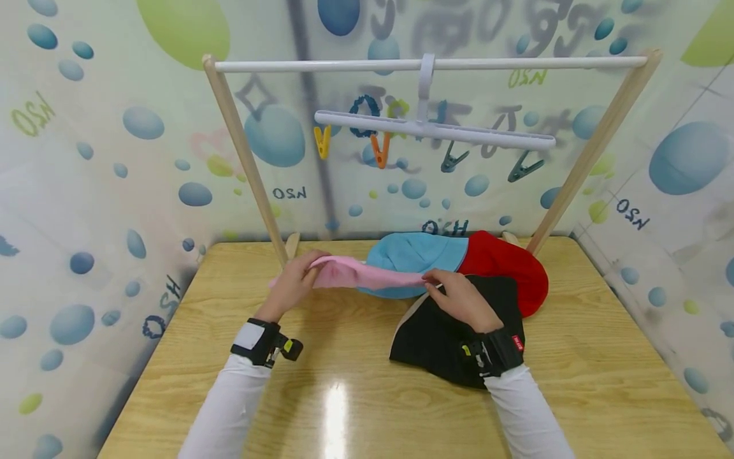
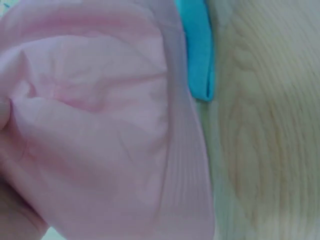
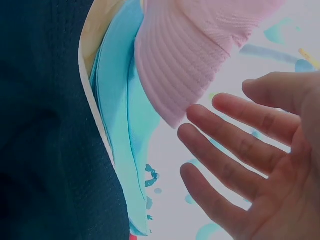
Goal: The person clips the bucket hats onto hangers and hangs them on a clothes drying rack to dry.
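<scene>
From my remote station I take the rack as my landmark: wooden posts and a white bar above the back of the table. The pink hat is below that bar and in front of the rack, nearer its left post; from the head view I see it almost edge-on, and I cannot tell whether any of it touches the tabletop. My left hand, just in front of the rack's left post, pinches the hat's left end between thumb and fingers. My right hand, in front of the rack and right of its middle, has its fingers extended and spread, tips right by the edge of the pink stitched brim; whether they touch it I cannot tell. Behind the pink cloth, below the rack's bar, lies the blue hat. The red hat adjoins it, close to the rack's right post. Farther in front of the rack than these two, the black hat lies partly under my right hand and wrist. From the rack's bar hangs a white hanger carrying four clips: a yellow clip, an orange clip and two dark green clips.
</scene>
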`<state>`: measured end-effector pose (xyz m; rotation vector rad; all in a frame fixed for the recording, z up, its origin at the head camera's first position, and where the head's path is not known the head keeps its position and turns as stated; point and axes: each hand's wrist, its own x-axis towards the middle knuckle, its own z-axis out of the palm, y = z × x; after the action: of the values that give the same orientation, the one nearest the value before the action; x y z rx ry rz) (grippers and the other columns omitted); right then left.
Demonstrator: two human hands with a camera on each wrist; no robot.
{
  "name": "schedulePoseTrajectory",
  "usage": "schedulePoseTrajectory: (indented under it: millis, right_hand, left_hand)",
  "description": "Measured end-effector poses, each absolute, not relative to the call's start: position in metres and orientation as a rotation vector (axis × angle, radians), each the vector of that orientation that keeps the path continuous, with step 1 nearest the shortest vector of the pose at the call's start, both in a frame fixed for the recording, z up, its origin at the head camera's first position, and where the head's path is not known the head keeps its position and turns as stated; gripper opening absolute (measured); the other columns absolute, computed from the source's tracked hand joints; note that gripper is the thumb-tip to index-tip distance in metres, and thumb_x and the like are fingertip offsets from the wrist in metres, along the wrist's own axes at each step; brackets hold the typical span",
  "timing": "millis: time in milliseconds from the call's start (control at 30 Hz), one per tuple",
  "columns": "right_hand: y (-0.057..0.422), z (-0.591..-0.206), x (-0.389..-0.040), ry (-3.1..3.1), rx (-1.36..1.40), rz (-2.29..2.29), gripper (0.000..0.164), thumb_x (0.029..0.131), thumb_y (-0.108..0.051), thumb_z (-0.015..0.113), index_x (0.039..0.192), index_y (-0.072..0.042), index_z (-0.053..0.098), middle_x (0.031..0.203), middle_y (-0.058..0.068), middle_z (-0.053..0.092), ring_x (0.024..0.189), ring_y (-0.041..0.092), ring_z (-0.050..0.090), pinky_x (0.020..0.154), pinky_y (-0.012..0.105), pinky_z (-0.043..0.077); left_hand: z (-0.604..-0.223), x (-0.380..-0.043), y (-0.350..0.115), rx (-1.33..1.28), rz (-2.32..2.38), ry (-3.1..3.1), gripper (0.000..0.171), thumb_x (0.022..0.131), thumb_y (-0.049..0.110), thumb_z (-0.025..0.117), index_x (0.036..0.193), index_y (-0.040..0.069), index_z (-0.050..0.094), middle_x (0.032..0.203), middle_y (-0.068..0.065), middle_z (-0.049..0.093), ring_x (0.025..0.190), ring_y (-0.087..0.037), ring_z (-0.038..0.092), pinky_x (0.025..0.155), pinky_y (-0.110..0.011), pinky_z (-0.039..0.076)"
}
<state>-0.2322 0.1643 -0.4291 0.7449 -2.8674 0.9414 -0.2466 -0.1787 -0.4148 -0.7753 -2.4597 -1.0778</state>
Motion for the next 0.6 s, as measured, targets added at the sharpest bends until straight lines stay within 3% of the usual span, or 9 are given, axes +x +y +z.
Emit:
schedulePoseTrajectory:
  millis: [300,600]
  right_hand:
    - [0.161,-0.426,-0.237,-2.854,0.788,0.977,0.024,0.097,-0.010,0.057,0.117,0.001,0.063,0.110,0.013,0.066,0.094,0.027,0.062,0.083,0.043,0.052]
    - [0.157,-0.424,-0.248,-2.831,0.854,1.026,0.023,0.098,-0.008,0.055,0.116,0.003,0.063,0.111,0.015,0.066,0.098,0.030,0.061,0.085,0.048,0.050]
  left_hand:
    - [-0.401,-0.250,-0.179,-0.715,-1.169,-2.528,0.019,0.094,-0.003,0.053,0.107,-0.001,0.066,0.098,-0.016,0.068,0.082,-0.025,0.058,0.075,-0.043,0.048]
    - [-0.388,-0.253,-0.185,-0.694,-1.208,-2.564,0.017,0.095,-0.003,0.052,0.103,-0.004,0.067,0.086,-0.012,0.061,0.074,-0.023,0.049,0.065,-0.033,0.039]
